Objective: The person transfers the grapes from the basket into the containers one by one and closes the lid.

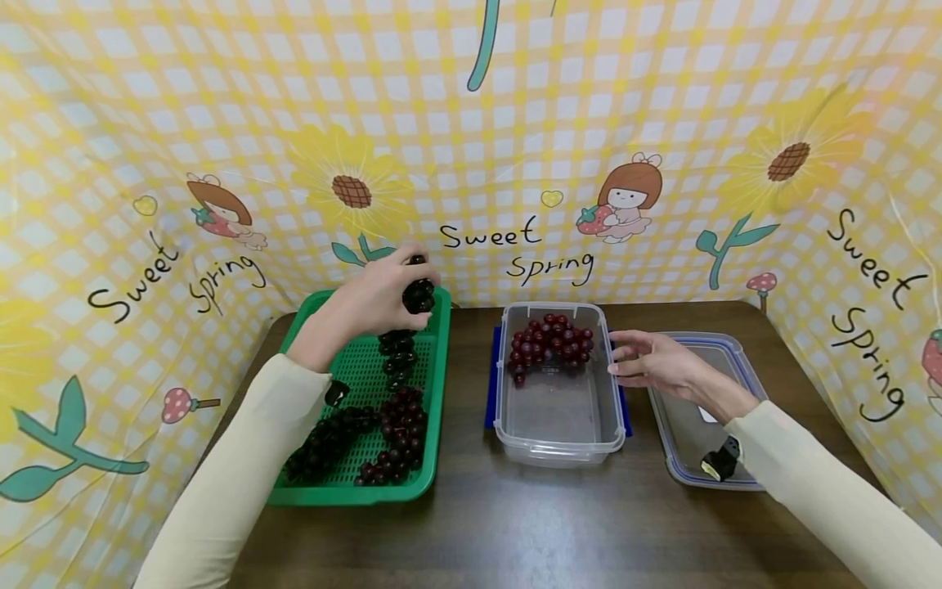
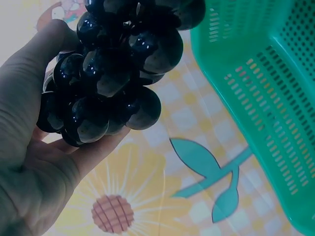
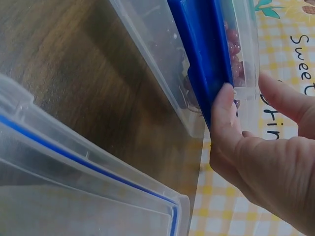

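My left hand [image 1: 383,290] grips a bunch of glossy black grapes [image 1: 418,296], raised over the far part of a green basket [image 1: 440,368]. In the left wrist view, thumb and fingers curve round the bunch [image 2: 106,73]. The lower part of the dark grapes [image 1: 397,360] hangs beneath the hand. My right hand [image 1: 658,364] touches the right side of a clear plastic container [image 1: 559,448], its fingers at the blue latch [image 3: 204,49] in the right wrist view. Red grapes [image 1: 548,339] lie in the container's far half.
More black grapes [image 1: 327,442] and a bunch of red grapes [image 1: 401,442] lie in the basket's near part. A clear lid [image 1: 688,466] with a blue seal lies on the brown table [image 1: 515,523], right of the container. Checked cloth [image 1: 471,147] surrounds the table's back and sides.
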`<state>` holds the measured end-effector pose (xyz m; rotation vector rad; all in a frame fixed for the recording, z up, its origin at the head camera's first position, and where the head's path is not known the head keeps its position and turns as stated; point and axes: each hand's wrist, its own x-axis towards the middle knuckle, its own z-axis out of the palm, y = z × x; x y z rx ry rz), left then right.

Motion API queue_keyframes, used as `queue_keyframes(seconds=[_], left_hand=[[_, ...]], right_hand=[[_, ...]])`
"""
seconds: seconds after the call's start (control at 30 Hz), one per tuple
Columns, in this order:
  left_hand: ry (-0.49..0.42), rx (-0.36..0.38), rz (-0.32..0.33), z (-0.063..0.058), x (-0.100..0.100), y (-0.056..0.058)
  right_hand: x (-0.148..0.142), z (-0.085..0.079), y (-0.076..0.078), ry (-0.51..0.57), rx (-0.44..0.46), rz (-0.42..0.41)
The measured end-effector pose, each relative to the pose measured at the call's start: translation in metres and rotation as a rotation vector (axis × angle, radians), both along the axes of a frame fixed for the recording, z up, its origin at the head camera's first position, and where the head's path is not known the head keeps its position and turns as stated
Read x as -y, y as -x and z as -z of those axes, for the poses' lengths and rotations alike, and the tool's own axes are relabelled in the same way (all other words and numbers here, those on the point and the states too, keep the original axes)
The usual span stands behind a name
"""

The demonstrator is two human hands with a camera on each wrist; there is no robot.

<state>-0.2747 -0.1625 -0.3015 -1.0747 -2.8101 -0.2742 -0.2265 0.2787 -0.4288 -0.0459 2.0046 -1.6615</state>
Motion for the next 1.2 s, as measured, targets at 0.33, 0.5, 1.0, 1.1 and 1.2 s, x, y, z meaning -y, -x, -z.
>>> queue_keyframes(seconds=[0.33,0.5,1.0,1.1,1.2], left_hand=[[-0.006,0.037,0.066,0.011,-0.029,0.009],[-0.001,0.083,0.068,0.014,-0.043,0.011],[-0.001,0.119,0.065,0.012,-0.076,0.02],[-0.004,0.128,0.071,0.011,-0.082,0.021],[-0.003,0.133,0.075,0.01,-0.09,0.022]], right_hand=[[0.001,0.002,0.001,-0.017,-0.001,0.025],[0.003,0.0,0.0,-0.005,0.005,0.049],[0.004,-0.001,-0.003,0.007,0.011,0.073],[0.004,-0.001,-0.003,0.008,0.007,0.07],[0.004,0.0,-0.003,0.021,0.015,0.071]])
